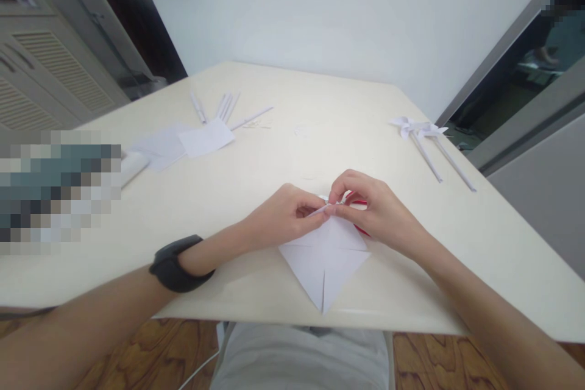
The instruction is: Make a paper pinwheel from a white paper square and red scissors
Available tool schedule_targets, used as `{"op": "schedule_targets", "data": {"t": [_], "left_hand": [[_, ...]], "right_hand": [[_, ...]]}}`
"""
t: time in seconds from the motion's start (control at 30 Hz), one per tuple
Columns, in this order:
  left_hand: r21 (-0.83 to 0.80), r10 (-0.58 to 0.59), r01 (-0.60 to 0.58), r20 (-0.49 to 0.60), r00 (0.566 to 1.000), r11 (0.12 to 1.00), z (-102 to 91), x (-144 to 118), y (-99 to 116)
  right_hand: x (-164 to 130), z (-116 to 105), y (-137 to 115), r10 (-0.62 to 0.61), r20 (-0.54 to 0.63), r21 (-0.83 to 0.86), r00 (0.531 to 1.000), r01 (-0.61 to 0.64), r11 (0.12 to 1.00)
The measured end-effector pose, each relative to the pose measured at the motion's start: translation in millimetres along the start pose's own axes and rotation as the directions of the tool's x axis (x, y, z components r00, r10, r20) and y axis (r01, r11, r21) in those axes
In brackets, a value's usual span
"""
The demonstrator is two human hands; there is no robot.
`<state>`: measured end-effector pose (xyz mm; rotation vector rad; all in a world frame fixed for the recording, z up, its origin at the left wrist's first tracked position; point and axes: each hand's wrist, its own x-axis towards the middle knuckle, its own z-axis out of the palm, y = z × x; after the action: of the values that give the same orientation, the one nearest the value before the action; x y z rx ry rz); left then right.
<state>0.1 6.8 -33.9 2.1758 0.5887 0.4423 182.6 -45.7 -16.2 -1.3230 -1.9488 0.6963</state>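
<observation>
pinching paper (325, 262) between both hands

Your left hand (286, 214) and right hand (375, 210) meet at the far corner of the white cut paper square (325, 262) lying at the pale wooden table's (256, 189) near edge; the loose white paper sheets (183, 143) lie far left, the thin white paper sticks (226, 108) behind them; the two white paper pinwheels (423, 134) lie far right.
</observation>
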Motion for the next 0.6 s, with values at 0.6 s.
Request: {"op": "schedule_targets", "data": {"t": [0.6], "left_hand": [[0.019, -0.012, 0.012, 0.035, 0.999, 1.000, 0.7, 0.0, -3.8]], "right_hand": [[0.0, -0.2, 1.1, 0.007, -0.019, -0.048, 1.000, -0.008, 0.999]]}}
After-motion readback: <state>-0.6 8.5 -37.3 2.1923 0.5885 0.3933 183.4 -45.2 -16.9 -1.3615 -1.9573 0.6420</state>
